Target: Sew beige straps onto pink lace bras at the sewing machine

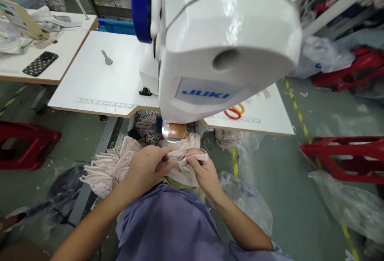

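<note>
The sewing machine head [228,41] blocks 12 o'clock. The table [90,81] at 10 o'clock lies mostly bare; pink fabric [105,169] crowds 8 o'clock.

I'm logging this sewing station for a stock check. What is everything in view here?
sewing machine: one, white with a blue handwheel, top centre
table: one, white, under the machine
side table: one, white, far left
phone: one, black with pale dots, on the side table
small tool: one, grey, on the table left of the machine
looped item: one, red and yellow, on the table at right, too blurred to name
stools: three, red, on the floor left and right
plastic bags: several, clear, on the floor at right
lace fabric: one bundle, pale pink, below the machine head
garment: one, purple, bottom centre
left hand: one, grip on the lace fabric
right hand: one, grip on the lace fabric
</note>
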Demonstrator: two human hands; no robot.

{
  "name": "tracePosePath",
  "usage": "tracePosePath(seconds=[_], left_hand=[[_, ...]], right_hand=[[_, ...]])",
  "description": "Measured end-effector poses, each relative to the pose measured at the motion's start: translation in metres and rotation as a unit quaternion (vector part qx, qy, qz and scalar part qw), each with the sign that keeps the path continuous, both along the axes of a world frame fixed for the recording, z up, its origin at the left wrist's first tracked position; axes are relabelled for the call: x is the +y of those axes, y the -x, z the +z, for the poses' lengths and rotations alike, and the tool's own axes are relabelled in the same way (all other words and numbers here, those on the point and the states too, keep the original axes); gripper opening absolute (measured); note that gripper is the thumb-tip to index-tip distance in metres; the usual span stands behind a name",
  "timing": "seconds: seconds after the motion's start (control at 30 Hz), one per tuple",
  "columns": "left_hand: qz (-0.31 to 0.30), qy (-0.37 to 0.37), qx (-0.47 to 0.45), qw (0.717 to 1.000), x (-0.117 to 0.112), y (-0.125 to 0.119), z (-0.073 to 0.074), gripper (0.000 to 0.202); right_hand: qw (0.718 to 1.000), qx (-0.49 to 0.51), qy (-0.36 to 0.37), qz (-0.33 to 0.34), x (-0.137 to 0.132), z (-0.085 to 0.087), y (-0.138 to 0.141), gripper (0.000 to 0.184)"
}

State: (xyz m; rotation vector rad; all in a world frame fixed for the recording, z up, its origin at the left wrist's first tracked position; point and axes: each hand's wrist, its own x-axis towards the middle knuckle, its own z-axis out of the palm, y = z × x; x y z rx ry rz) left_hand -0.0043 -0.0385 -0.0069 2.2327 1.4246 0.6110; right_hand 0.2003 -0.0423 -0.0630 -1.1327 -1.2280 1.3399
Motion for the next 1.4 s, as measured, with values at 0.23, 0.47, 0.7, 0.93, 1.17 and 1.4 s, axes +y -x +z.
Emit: tracePosePath(seconds=[0.23,0.47,0.7,0.93,1.17,1.4], left_hand=[[-0.102,-0.144,0.036,0.984,-0.012,-0.022,-0.028,0.019],[-0.072,-0.243,0.045,0.966,-0.014,-0.02,-0.018,0.02],[-0.108,-0.129,0.029,0.985,-0.025,-0.024,-0.008,0.025],[-0.293,0.164,-0.131,0.933,-0.061,-0.021,0.049,0.039],[0.153,0.346,-0.232,0.896,-0.018,0.05,0.033,0.05],[0.208,0.163,0.057,0.963,0.049,0.053,0.002,0.049]], right_hand=[[0.885,-0.256,-0.389,0.025,-0.025,0.009,-0.016,0.019],[0.867,-0.257,-0.422,0.062,-0.03,0.017,-0.024,0.022],[0.912,-0.234,-0.301,0.152,-0.024,-0.02,-0.056,0.027],[0.917,-0.364,0.0,0.164,-0.017,-0.123,-0.091,0.062],[0.913,-0.329,0.047,0.238,-0.044,-0.128,-0.102,0.018],[0.973,-0.16,0.094,0.139,-0.034,-0.067,-0.096,0.029]])
